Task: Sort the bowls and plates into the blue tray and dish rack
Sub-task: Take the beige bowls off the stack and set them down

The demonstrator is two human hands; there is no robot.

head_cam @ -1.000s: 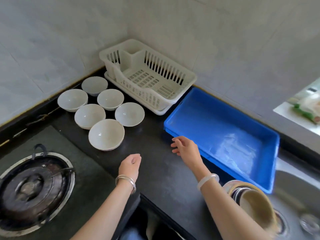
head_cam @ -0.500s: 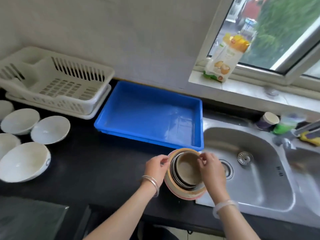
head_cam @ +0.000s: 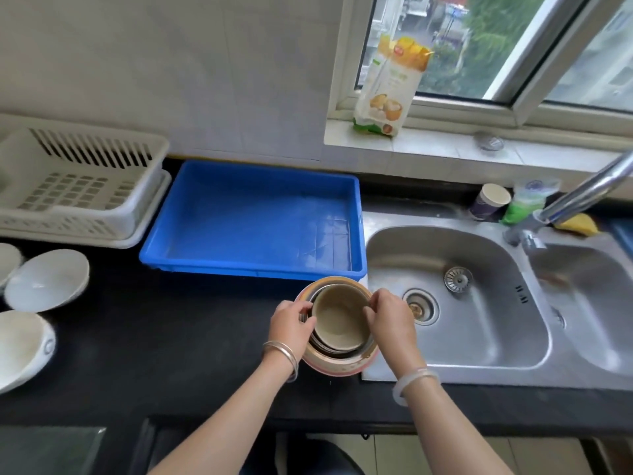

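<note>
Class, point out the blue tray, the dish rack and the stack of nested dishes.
blue tray (head_cam: 253, 231), head view, on its bare floor.
dish rack (head_cam: 68, 197), head view, on its slotted floor.
stack of nested dishes (head_cam: 337, 323), head view, inside the top bowl.

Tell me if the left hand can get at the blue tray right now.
Probably yes: the blue tray lies just beyond the left hand, with only bare counter between, though its fingers grip the stacked bowls.

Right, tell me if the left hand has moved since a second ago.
Yes. The left hand went right: from left of the blue tray to the stacked dishes at the tray's near right corner, gripping their rim.
</note>
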